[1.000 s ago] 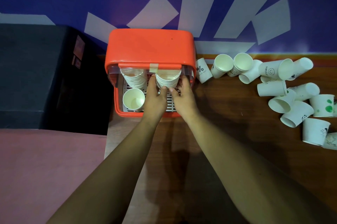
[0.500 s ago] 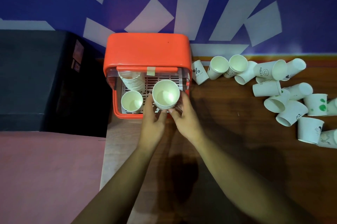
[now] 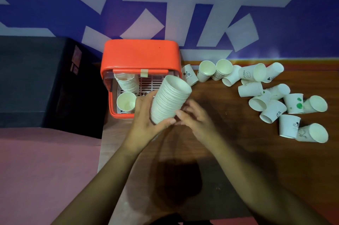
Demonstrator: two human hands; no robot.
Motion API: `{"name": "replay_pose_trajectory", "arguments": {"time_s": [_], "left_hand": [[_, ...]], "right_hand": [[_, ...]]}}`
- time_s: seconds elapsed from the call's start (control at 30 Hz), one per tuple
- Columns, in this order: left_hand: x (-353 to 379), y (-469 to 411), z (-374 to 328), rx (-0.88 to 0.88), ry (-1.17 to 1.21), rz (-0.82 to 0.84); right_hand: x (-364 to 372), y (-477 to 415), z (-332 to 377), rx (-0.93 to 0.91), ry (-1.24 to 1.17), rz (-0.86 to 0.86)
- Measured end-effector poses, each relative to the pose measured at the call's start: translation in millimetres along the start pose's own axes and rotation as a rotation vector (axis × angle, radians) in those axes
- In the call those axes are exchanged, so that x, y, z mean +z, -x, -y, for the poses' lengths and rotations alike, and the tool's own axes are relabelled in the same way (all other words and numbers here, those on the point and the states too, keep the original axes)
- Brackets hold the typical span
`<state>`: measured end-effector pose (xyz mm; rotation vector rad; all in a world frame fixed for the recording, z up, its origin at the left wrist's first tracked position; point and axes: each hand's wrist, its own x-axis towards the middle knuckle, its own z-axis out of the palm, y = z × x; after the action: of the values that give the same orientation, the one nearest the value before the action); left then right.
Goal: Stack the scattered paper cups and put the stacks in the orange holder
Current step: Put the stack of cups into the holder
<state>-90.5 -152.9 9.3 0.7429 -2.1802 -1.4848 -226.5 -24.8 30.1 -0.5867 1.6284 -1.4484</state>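
Gripping tilted cup stack [image 3: 169,100] in left hand [image 3: 146,124], right hand [image 3: 197,120] beside

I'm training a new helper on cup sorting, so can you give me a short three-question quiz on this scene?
1. True or false: the left hand grips the tall stack.
2. The loose cups lie on which side of the orange holder? A left; B right; C behind.
3. Fill in: the single cup in the holder stands mouth ____.
Key: 1 true; 2 B; 3 up.
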Motion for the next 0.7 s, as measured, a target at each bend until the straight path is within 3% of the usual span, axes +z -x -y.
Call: {"name": "replay_pose_trajectory", "arguments": {"time_s": [0.1,0.23,0.37,0.53,0.7], "left_hand": [[-1.7,11.5,-3.2,-0.054,0.136,0.104],[-9.6,34.6,-2.0,-0.173,0.224,0.238],[-20.0,48.2,6.3,-0.207,0.212,0.324],[-39.0,57.5,12.2,-0.186,0.172,0.31],[-64.4,64.3,25.6,-0.203,0.145,0.254]], "right_hand": [[1.4,8.9,4.0,0.079,0.088,0.045],[-8.8,12.5,15.8,-0.058,0.325,-0.074],[-3.1,15.1,20.6,-0.057,0.611,0.145],[17.2,13.8,24.5,0.019,0.579,0.206],[44.4,11.8,16.9,-0.023,0.569,0.188]]}}
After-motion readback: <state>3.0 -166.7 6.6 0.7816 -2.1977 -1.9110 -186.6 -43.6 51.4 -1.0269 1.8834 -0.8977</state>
